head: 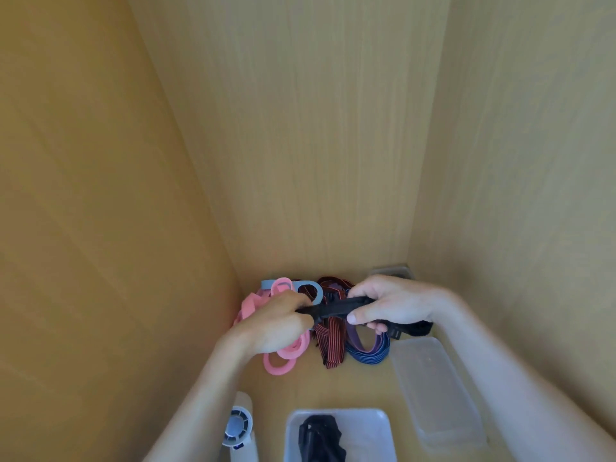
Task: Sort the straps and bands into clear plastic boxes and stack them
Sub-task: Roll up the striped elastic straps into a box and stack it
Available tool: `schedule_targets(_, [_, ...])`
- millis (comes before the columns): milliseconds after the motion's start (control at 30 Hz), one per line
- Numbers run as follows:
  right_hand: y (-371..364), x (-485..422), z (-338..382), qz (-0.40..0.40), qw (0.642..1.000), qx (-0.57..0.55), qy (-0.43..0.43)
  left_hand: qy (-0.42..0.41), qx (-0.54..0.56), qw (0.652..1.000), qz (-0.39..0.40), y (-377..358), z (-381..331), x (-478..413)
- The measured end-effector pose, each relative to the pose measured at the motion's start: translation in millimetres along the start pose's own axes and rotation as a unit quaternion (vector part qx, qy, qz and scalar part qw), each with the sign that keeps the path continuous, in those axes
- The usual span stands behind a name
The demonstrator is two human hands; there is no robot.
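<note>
Strap (pixel 336 308) gripped by left hand (pixel 276 325) and right hand (pixel 390 305) above wooden cabinet floor (pixel 360 385)

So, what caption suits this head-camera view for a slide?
Left hand and right hand hold a black strap over a pile of coloured bands near a clear box.

On the wooden shelf (pixel 353 385) a tangle lies at the back: pink bands (pixel 280 365) on the left, a red-striped strap (pixel 328 348) in the middle, a blue band (pixel 366 357) on the right. Nearer the front sit a clear box (pixel 378 428), a second clear box (pixel 436 391) to its right, and a white fan (pixel 238 425) to its left.
</note>
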State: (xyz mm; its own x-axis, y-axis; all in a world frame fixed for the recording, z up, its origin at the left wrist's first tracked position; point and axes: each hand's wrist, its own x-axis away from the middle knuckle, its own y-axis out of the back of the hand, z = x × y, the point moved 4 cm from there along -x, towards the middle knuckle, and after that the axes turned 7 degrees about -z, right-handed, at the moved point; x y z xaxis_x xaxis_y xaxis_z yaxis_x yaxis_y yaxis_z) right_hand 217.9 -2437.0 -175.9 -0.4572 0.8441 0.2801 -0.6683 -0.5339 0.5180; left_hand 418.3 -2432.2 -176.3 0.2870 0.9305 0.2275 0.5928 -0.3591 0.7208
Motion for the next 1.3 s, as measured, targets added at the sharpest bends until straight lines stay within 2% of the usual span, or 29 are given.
schedule_targets(133, [-1.7,-0.4,13.7,0.054,0.998,0.011,0.015,-0.038,0.104,0.991,0.080,-6.2,-15.4,0.1])
schedule_targets(200, [-1.6,-1.1,18.5,0.070,0.997,0.023,0.016,-0.045,0.122,0.984,0.119,-10.6,-18.9,-4.2])
schedule_targets(467, [10.8,-0.8,16.5,0.073,0.995,0.070,-0.018,-0.040,0.223,0.948,0.223,-25.8,-15.5,-6.3])
schedule_targets(600, [15.4,6.7,7.7,0.096,0.988,0.115,-0.038,-0.033,0.228,0.943,0.241,-29.8,-7.6,-2.8])
schedule_targets(767, [20.9,8.9,0.5,0.062,0.988,0.133,-0.039,-0.023,0.239,0.944,0.227,-22.5,-2.5,-1.6])
schedule_targets(967, [30.3,15.6,-3.2,0.071,0.996,-0.007,-0.055,-0.018,0.228,0.949,0.218,-7.6,-1.3,0.6])
schedule_targets(1200, [41.1,16.6,-10.4,0.096,0.984,-0.144,-0.043,-0.009,0.237,0.942,0.236,-3.5,-5.9,2.3])
schedule_targets(1300, [42.0,14.1,-12.9,0.074,0.976,-0.202,-0.020,-0.001,0.254,0.944,0.213,-4.2,-4.9,0.6])
